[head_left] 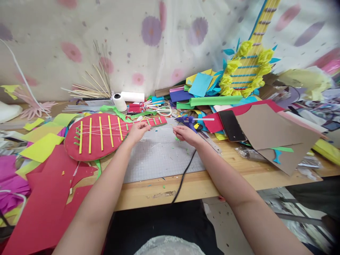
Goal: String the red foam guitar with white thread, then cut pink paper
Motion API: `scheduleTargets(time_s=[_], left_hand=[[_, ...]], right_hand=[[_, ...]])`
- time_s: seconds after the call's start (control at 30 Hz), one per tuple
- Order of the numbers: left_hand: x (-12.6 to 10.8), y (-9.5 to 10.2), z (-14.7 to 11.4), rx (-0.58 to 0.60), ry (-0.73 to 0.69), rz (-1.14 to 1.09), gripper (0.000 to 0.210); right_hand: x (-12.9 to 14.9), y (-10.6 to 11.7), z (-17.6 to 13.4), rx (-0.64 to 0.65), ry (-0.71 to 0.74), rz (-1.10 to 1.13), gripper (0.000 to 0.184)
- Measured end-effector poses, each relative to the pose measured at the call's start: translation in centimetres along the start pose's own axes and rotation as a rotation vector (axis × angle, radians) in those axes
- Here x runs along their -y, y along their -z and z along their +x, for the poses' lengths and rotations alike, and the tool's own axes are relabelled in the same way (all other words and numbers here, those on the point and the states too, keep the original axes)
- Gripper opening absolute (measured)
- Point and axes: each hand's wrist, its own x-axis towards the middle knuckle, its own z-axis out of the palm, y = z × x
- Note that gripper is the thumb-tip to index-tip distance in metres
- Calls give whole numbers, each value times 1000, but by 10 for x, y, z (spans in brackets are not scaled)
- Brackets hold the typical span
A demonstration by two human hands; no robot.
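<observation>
Between my two hands runs a thin white thread (162,128), over a grey cutting mat (164,156). My left hand (139,132) pinches one part of it, beside the neck of a red paper guitar (71,138). That guitar lies flat, with yellow strips across its body, green strips up its neck and white threads along it. My right hand (183,134) is closed at the thread's other side, its fingertips pressed together. Just behind that hand lies a purple glue gun (188,121) with a clear glue stick in its back.
A white thread spool (119,102), scissors (164,111) and wooden sticks (90,92) lie at the back. A yellow paper guitar (244,71) leans on the curtain. Right are a phone (232,125) and cardboard (265,124); red paper (50,191) is left. A black cable (184,173) crosses the front edge.
</observation>
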Motion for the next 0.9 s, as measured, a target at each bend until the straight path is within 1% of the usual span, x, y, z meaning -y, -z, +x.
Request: scheduleTargets(time_s=[0.07,0.13,0.17,0.2,0.23,0.3,0.33,0.37,0.4,0.43,0.47,0.5,0.53,0.57,0.6,0.67,0.7,0.77,0.83,0.9], left_hand=[[4,17,-3,-85,-14,25,21],[5,28,-5,-110,-20,17,20],[5,30,-6,-104,-22,11,19],[5,31,-7,-88,-24,9,19],[5,30,-8,-73,-27,15,20],[5,26,-9,-53,-27,41,21],[5,24,-9,-48,-25,54,22],[6,22,-10,-43,-23,65,23],[7,20,-11,-38,-22,71,23],[8,19,-12,-33,-20,74,24],[9,18,-13,-26,-21,76,24],[10,18,-14,-20,-23,78,25],[11,19,-16,-17,-25,80,26],[11,19,-17,-14,-28,80,26],[12,20,-18,-13,-32,78,27],[13,22,-20,-13,-34,72,26],[14,23,-21,-13,-33,69,26],[16,24,-21,-16,-30,79,26],[19,24,-21,-17,-21,111,26],[22,23,-22,-29,-22,163,26]], right_hand=[[-4,6,-7,-37,-22,-69,33],[-6,9,-10,-66,-45,-170,28],[-6,10,-11,-85,-46,-220,22],[-6,10,-10,-109,-36,-265,17],[-5,9,-9,-148,-22,-311,17],[-1,8,-5,-276,22,-419,14],[2,6,-2,-343,49,-477,17],[4,3,1,-395,78,-524,24],[7,0,4,-415,107,-542,27],[9,-5,8,-399,137,-523,21],[11,-11,12,-350,163,-473,11],[12,-19,16,-277,186,-399,17],[13,-27,21,-203,202,-320,33],[13,-37,26,-136,214,-258,43],[12,-47,32,-81,225,-216,46],[11,-65,44,-1,228,-165,41],[10,-72,49,4,214,-149,38],[8,-83,56,-26,165,-127,32],[7,-88,58,-63,127,-82,29],[7,-88,56,-79,102,14,29]])
